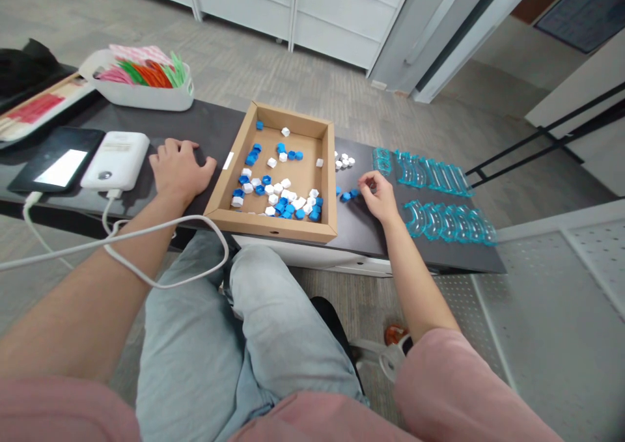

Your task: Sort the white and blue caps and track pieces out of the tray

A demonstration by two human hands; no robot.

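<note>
My left hand (178, 168) rests on the dark tabletop with its fingers spread and nothing in it, left of a shallow cardboard box (271, 221). Blue and white hexagonal pieces lie scattered in the box, most heaped toward its near side. On the right of the box, my right hand (378, 198) is low over the table, fingers curled together. Its fingertips are beside a few blue hexagonal pieces (346, 196); whatever they may pinch is hidden. A small cluster of white hexagonal pieces (344, 161) lies just behind those.
Two rows of clear teal plastic pieces (432, 174) lie right of my right hand. At left are a white power bank (116, 161), a black phone-like device (56, 160) and a white basket (141, 96) of colourful strips. A white cable (168, 222) loops over my left forearm.
</note>
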